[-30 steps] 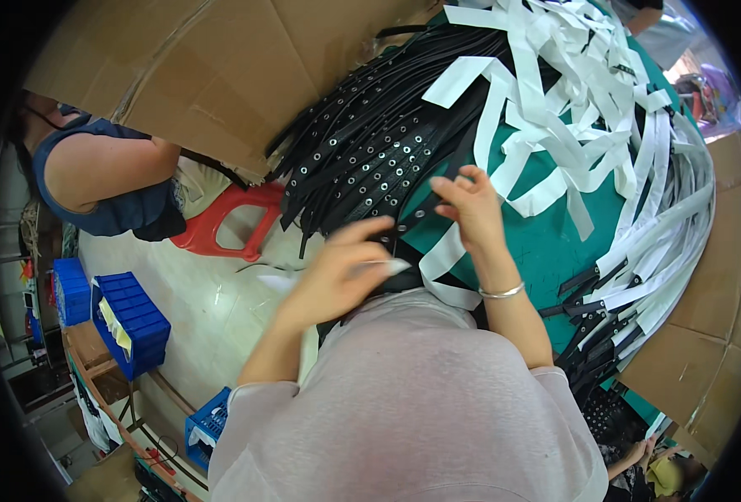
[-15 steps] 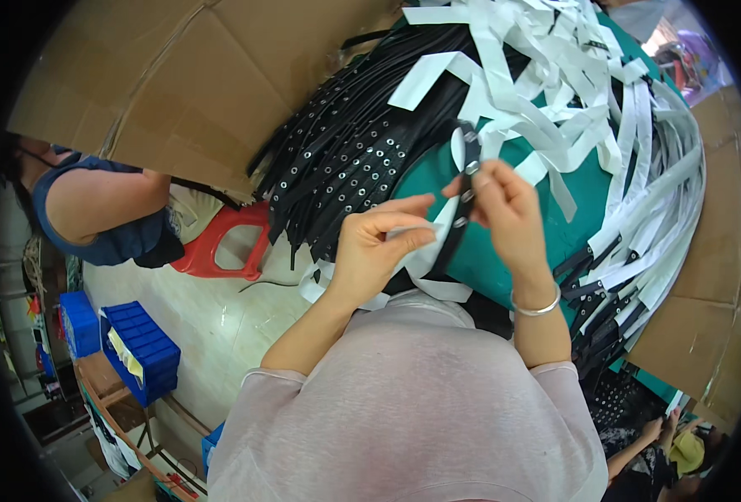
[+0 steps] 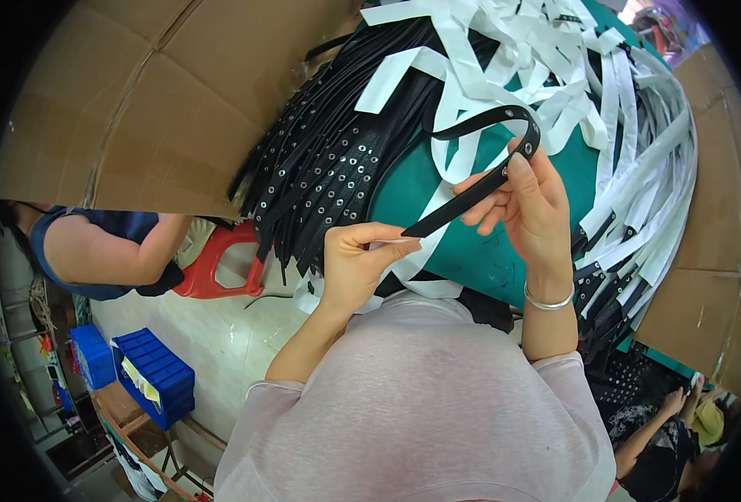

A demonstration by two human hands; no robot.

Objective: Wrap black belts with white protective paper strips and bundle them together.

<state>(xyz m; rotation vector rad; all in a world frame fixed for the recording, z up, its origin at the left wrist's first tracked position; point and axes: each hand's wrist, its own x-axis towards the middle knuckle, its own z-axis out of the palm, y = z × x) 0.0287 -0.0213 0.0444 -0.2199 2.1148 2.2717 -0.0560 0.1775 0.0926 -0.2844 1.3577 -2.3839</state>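
Observation:
A black strap with metal eyelets (image 3: 462,200) stretches between my hands above the green tabletop. My left hand (image 3: 352,266) pinches its near end between thumb and fingers. Farther up, my right hand (image 3: 539,213), with a silver bangle at the wrist, grips the strap between thumb and forefinger while its other fingers curl below. Beyond that grip the strap loops over and back to the left. Beneath it, a white paper strip (image 3: 429,219) runs across the table. A pile of black eyelet straps (image 3: 337,167) lies to the left, fanned toward the table edge.
Loose white strips (image 3: 504,63) heap at the table's far side. White-backed straps (image 3: 655,184) drape on the right. Cardboard sheets (image 3: 136,92) stand left and right. A red stool (image 3: 211,268), blue crates (image 3: 157,376) and a co-worker's arm (image 3: 102,251) are at left; another person works lower right.
My left hand now pinches the strap's end, drawn out straight. My right hand has shifted slightly right, and the strap now loops over it. The whole view has shifted a little.

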